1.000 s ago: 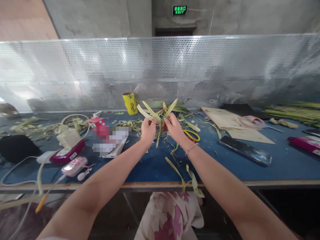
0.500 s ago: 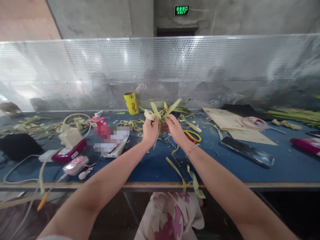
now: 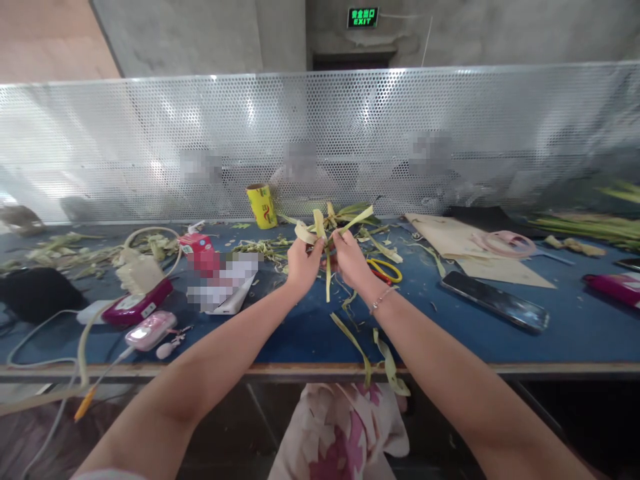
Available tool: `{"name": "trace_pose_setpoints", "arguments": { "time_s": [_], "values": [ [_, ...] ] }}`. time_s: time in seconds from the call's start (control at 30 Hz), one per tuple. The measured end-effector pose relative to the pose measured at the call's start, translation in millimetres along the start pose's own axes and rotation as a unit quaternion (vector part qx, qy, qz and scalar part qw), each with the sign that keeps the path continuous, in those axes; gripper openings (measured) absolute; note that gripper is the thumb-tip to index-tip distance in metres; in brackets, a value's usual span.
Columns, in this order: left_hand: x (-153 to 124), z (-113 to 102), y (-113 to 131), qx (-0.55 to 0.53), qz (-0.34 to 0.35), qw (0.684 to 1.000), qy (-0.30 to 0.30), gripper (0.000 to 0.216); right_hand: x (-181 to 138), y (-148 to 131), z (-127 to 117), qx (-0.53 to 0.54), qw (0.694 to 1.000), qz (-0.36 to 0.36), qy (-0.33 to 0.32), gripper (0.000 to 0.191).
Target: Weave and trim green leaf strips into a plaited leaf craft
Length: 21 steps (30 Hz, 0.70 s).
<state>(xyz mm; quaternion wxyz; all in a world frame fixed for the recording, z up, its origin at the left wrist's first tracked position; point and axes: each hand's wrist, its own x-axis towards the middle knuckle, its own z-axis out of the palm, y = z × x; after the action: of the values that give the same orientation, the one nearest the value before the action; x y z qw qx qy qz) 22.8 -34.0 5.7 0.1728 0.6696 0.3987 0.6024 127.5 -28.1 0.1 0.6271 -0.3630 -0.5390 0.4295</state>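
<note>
Pale green leaf strips (image 3: pixel 319 221) meet between my two hands above the middle of the table. My left hand (image 3: pixel 303 264) pinches them from the left, with one strip curled over its fingers. From the right, my right hand (image 3: pixel 349 256) grips the same strips close to where they cross. One end sticks out to the upper right and another hangs straight down between the hands. My fingertips partly hide the crossing. Just right of my right hand lie scissors (image 3: pixel 387 269) with yellow and red handles.
Leaf scraps (image 3: pixel 353 340) lie near the front edge. A yellow roll (image 3: pixel 262 207) stands by the perforated metal screen (image 3: pixel 340 120). To the right are a phone (image 3: pixel 495 301), brown paper (image 3: pixel 450 243) and green stalks (image 3: pixel 585 227). A power strip (image 3: pixel 140 303) with cables and a pink box (image 3: pixel 199 252) sit left.
The strips have turned in my hands: one end now hangs down between them, and the upright one has shifted right. Both hands stay close together on the strips.
</note>
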Motion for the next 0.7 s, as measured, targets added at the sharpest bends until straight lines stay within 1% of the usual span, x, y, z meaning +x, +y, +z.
{"name": "trace_pose_setpoints", "arguments": {
  "time_s": [0.07,0.1,0.17,0.2,0.27,0.33,0.4,0.53,0.63,0.7],
  "values": [
    [0,1,-2,-0.007,0.016,1.000,0.001,0.013,-1,-2,2,0.032,0.998,0.055,0.013,0.024],
    [-1,2,-3,-0.011,0.025,1.000,0.002,0.012,-1,-3,2,0.033,0.997,0.066,0.010,0.024],
    [-1,3,-4,-0.026,0.027,0.999,0.005,0.011,1,-4,0,0.012,0.998,0.059,0.006,0.024],
    [-1,3,-4,-0.040,0.017,0.999,0.008,0.011,1,-3,-1,-0.010,0.999,0.041,0.006,0.023],
    [0,3,-4,-0.080,-0.015,0.997,0.019,0.012,2,-3,-4,-0.072,0.997,-0.032,0.005,0.020],
    [2,3,-3,-0.136,-0.057,0.988,0.032,0.012,1,-2,-6,-0.139,0.983,-0.119,-0.001,0.016],
    [4,3,-3,-0.196,-0.101,0.974,0.044,0.013,1,-1,-8,-0.186,0.967,-0.176,-0.011,0.014],
    [6,3,-2,-0.265,-0.171,0.947,0.065,0.015,-1,0,-9,-0.217,0.955,-0.203,-0.009,0.015],
    [8,3,-2,-0.292,-0.201,0.932,0.081,0.016,-3,-2,-8,-0.233,0.947,-0.220,-0.001,0.013],
    [9,2,-2,-0.292,-0.218,0.927,0.094,0.017,-5,-3,-6,-0.245,0.942,-0.229,-0.010,0.013]
  ]
}}
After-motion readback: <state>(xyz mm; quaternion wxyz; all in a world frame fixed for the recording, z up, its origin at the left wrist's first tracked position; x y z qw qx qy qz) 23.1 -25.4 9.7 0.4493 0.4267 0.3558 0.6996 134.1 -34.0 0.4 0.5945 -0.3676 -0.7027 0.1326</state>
